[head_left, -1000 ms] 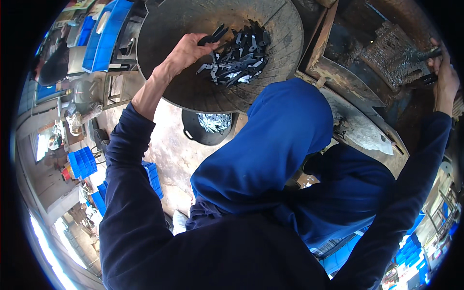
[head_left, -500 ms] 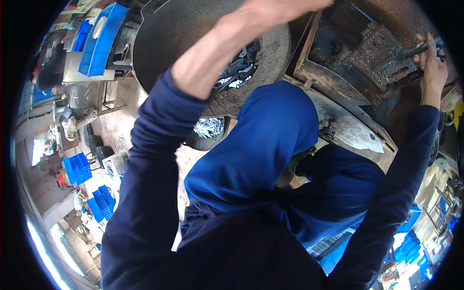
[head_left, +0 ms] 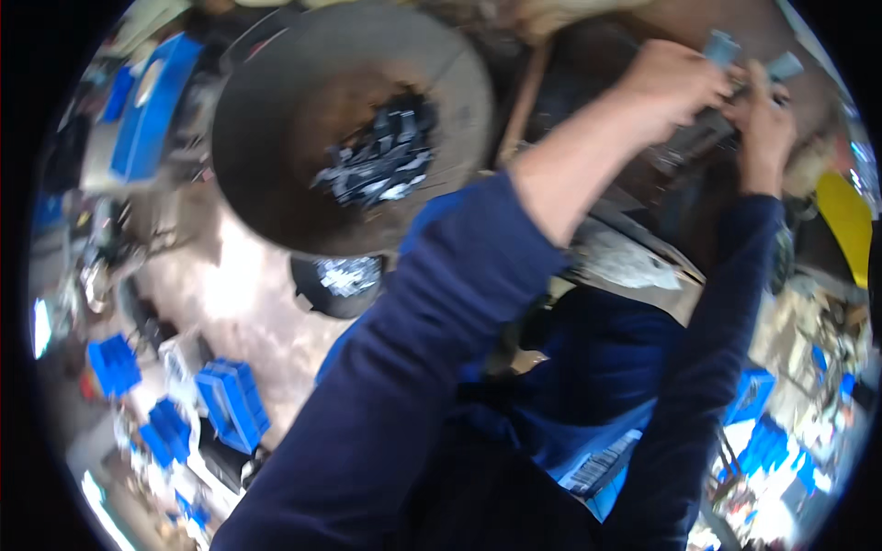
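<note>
Both of my hands meet at the upper right, above a dark, greasy work surface (head_left: pixel 634 174). My left hand (head_left: pixel 675 90) reaches across to the right with its fingers closed. Close beside it is my right hand (head_left: pixel 765 129), fingers bent around something small. Two blue-grey tube-like ends (head_left: pixel 721 48) stick out just beyond the fingers; motion blur hides what they belong to. To the left of my left arm, a wide round pan (head_left: pixel 262 138) holds a heap of dark, flat metal pieces (head_left: pixel 386 151).
Under the pan's edge stands a smaller dark container (head_left: pixel 317 292) with shiny pieces. Blue bins (head_left: pixel 230 404) are on the floor at lower left, and a long blue tray (head_left: pixel 156 110) is at upper left. A yellow panel (head_left: pixel 843 225) rises at far right.
My left hand has swung from over the pan at the top to the right, joining my right hand. The right hand has shifted slightly left. The view has turned, and the pan's heap shows more fully.
</note>
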### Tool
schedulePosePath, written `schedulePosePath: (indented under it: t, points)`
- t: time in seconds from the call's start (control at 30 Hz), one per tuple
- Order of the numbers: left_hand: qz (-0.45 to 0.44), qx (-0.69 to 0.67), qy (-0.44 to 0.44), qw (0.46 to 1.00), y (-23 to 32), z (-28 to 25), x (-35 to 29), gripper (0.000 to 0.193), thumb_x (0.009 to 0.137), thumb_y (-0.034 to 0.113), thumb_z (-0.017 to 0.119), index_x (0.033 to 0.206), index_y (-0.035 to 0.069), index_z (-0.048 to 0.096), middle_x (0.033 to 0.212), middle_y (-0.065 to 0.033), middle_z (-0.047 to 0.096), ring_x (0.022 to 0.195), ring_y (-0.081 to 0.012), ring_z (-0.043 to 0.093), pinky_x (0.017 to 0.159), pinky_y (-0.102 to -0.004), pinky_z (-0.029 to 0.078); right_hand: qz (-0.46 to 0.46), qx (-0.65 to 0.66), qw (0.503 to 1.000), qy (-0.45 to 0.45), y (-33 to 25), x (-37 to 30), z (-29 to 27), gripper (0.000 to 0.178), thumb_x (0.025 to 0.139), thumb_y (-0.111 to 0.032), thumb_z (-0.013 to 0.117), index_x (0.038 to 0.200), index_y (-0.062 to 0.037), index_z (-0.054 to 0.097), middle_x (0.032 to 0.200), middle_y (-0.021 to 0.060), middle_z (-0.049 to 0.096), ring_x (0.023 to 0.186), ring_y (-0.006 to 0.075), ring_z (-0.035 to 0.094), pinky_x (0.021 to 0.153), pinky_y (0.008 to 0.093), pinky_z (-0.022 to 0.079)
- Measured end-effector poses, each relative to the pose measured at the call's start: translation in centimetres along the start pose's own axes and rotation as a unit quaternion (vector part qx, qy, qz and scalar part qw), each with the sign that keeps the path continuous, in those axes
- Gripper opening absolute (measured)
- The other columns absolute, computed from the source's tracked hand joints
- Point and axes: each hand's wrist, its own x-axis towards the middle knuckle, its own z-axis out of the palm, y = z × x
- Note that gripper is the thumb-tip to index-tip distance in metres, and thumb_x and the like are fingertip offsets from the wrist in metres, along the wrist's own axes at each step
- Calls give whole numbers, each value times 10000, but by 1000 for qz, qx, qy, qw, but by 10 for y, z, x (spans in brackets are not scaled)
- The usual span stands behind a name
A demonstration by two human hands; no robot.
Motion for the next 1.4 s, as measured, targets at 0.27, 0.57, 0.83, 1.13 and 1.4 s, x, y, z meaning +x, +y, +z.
schedulePosePath:
  t: [0.27, 0.57, 0.83, 1.13, 1.4]
  points:
    - [-66, -75, -61, 993, 20, -21, -3, 254, 945, 222, 586, 951, -19, 664, 709, -65, 628, 461, -58, 354, 428, -231, 304, 226, 383, 893, 60, -49, -8, -11, 219, 955, -233, 654, 1033, -33, 610, 866, 73, 723, 451, 66, 483, 437, 256, 463]
    - [2, 41, -63, 997, 44, -26, -17, 261, 967, 235, 619, 1044, -6, 681, 812, -37, 646, 508, -22, 362, 442, -215, 269, 301, 431, 848, -64, -96, -75, -79, 226, 940, -209, 678, 1040, -14, 624, 975, 73, 721, 474, 66, 472, 447, 229, 460]
    - [32, 308, -79, 948, 35, -25, -20, 244, 892, 272, 674, 954, 40, 719, 821, -49, 700, 552, -50, 451, 473, -235, 325, 144, 344, 896, -241, -106, -179, -117, 301, 813, 20, 731, 1096, -16, 636, 1209, 107, 670, 895, 183, 668, 696, 319, 557]
    - [21, 637, -151, 756, 2, -51, -3, 203, 900, 238, 660, 977, 59, 717, 728, -65, 655, 613, -112, 537, 530, -322, 407, -12, 237, 920, -311, -99, -208, -110, 332, 786, 112, 599, 1086, -17, 657, 1258, 103, 647, 1116, 246, 637, 930, 364, 519]
    - [-75, 592, -192, 779, -20, -67, 6, 156, 919, 158, 632, 976, 34, 709, 602, -24, 525, 576, -120, 507, 557, -315, 402, 382, 424, 783, -247, -109, -164, -114, 196, 926, -27, 580, 1114, -10, 635, 1175, 102, 670, 650, 103, 560, 624, 308, 535]
